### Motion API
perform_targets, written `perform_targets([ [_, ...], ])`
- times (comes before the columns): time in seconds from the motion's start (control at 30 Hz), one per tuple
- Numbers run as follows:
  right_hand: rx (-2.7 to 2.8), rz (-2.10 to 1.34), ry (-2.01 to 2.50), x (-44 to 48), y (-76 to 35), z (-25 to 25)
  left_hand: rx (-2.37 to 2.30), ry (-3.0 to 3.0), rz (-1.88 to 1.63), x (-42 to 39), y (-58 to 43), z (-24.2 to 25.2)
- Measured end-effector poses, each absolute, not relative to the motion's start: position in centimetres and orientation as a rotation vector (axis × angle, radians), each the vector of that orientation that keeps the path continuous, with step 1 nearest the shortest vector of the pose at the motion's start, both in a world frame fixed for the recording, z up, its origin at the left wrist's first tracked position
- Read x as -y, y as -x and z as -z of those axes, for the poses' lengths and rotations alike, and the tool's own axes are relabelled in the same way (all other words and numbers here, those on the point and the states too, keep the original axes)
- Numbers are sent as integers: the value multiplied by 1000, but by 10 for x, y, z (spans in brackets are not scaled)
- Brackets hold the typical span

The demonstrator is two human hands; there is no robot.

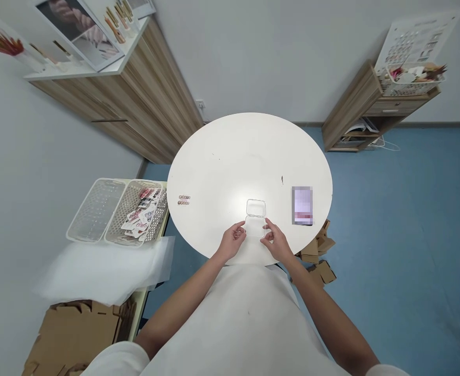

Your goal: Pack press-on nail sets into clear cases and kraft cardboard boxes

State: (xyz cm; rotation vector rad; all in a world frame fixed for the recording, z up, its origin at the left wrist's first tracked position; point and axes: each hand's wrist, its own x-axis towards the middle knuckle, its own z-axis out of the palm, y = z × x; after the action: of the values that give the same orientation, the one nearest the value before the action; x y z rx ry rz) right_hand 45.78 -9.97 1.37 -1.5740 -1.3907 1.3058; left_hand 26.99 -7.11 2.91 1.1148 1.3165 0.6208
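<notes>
A small clear plastic box lies near the front edge of the round white table, its hinged lid folded back away from me. On the box's left side, my left hand pinches the rim between thumb and fingers. My right hand grips the opposite side in the same way. The inside of the box looks bare. Two short rows of small pinkish nail-like pieces lie on the left part of the table. A tiny dark item lies to the right.
A phone-like device with a blurred screen lies at the table's right. Left of the table stand white baskets, one holding printed cards, above a translucent sheet and flat cardboard. Wooden cabinets stand behind. Cardboard pieces sit below right.
</notes>
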Motion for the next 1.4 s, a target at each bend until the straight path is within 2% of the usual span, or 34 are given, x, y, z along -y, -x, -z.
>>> perform_targets([
  [0.67, 1455, -1278, 1861, 97, -438, 20, -1425, -1149, -480, 66, -262, 20],
  [1.13, 1475, -1327, 1952, 96, -438, 22, -1413, -1255, -315, 64, -263, 16],
  [1.4, 1348, -1345, 1925, 105, -441, 22, -1491, -1156, -356, 71, -261, 15],
])
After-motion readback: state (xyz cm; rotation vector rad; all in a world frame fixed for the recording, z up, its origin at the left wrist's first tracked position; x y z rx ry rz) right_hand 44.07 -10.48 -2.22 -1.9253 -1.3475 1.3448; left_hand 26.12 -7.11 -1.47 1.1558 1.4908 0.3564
